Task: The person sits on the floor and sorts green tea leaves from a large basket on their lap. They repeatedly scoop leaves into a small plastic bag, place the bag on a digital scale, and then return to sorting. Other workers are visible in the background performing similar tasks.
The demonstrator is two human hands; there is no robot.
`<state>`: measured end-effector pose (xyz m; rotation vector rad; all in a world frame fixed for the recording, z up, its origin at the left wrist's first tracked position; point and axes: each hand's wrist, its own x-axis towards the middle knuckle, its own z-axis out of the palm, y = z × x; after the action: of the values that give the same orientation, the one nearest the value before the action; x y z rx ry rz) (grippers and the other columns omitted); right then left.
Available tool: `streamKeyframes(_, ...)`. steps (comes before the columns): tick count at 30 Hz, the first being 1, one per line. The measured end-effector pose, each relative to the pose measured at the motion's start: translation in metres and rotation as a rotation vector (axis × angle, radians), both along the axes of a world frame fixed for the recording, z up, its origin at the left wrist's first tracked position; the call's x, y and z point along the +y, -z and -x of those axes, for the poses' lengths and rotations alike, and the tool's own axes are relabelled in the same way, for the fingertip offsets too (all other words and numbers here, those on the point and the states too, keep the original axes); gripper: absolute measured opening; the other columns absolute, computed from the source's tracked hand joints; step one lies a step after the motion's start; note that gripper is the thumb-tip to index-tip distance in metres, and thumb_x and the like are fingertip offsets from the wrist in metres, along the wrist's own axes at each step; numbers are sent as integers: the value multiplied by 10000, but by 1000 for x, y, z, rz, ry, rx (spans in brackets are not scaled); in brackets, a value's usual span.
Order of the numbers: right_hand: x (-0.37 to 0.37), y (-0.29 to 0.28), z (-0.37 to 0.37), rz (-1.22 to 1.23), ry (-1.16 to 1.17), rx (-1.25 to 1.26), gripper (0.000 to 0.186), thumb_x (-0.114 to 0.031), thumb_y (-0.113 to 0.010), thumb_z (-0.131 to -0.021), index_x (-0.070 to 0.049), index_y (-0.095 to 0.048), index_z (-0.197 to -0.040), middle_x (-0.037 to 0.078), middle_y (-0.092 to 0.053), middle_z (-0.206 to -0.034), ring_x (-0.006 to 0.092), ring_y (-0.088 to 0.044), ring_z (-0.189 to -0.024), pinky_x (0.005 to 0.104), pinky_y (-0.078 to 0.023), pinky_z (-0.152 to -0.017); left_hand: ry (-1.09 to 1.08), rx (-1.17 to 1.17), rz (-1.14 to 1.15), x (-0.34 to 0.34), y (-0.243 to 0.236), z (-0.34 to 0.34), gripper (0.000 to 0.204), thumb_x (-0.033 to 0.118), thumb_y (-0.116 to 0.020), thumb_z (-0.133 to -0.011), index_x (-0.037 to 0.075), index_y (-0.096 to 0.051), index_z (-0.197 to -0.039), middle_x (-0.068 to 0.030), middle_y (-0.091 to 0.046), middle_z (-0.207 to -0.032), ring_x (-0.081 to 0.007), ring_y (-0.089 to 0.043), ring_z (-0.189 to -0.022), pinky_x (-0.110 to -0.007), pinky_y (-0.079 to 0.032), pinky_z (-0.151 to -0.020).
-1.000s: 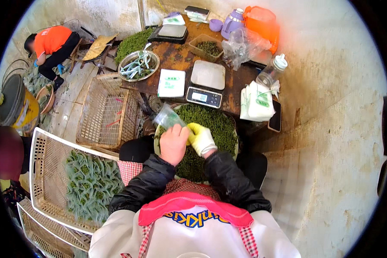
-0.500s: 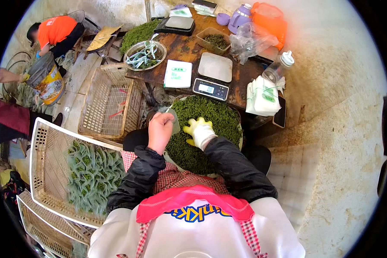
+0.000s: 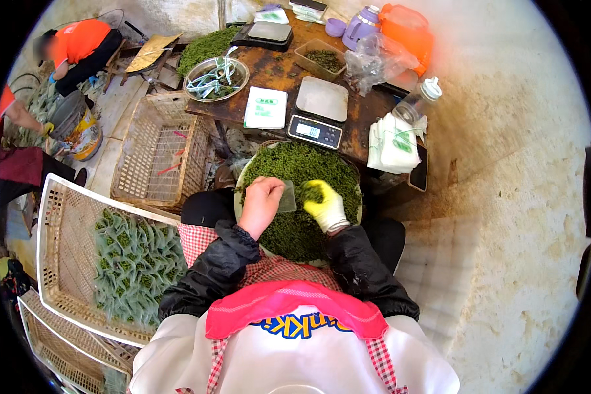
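In my lap sits a wide round basin heaped with tiny green berries that look like green peppercorns. My bare left hand is closed, pinching a small clear plastic bag over the heap. Close to the bag's right side is my right hand, in a yellow and white glove, its fingers curled round a clump of green berries. Just beyond the basin, a digital scale with a bare metal pan stands on the wooden table's near edge.
Stacks of bags lie beside the scale, near a steel bowl and a clear bottle. A crate stands at left; a tray holds filled bags. Two people in orange work at far left.
My right hand has lifted from the heap with a clump of berries and turned toward the bag. My left hand has moved right with the bag, which now faces the glove.
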<state>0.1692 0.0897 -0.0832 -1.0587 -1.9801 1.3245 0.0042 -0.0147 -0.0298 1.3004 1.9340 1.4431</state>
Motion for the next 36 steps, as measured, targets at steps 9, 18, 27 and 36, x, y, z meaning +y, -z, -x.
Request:
streamKeyframes(9, -9, -88, -18, 687, 0, 917, 396, 27, -582, -873, -28, -513, -1259, 129, -639, -1165, 224, -629, -1037, 335, -521, -882, 126, 13, 87, 26, 29, -39, 154, 74, -570, -844, -33, -659, -910, -222, -631, -875, -382, -600, -832, -434, -483, -765)
streamKeyframes(18, 3, -93, -7, 545, -181, 958, 564, -136, -688, -833, -76, -455, -1343, 115, -548, -1315, 270, -529, -1210, 412, -423, -1027, 81, -119, 115, 29, 64, -39, 252, 31, -510, -856, -74, -616, -1058, -273, -605, -978, -431, -566, -942, -467, -461, -843)
streamKeyframes(27, 1, -88, 2, 335, -293, 891, 552, -195, -626, -895, -58, -410, -1384, 129, -524, -1334, 252, -464, -1273, 414, -331, -1088, 7, -234, 267, 25, 58, -36, 362, -66, -470, -774, -82, -604, -1110, -234, -612, -966, -355, -620, -841, -429, -499, -739)
streamKeyframes(36, -5, -66, -10, 139, -179, 248, 769, 44, -696, -799, -70, -336, -1469, 113, -466, -1405, 203, -456, -1263, 305, -353, -1064, 22, -428, 97, 15, 38, -40, 455, -88, -384, -786, -64, -557, -1206, -86, -570, -726, -139, -503, -477, -284, -446, -460)
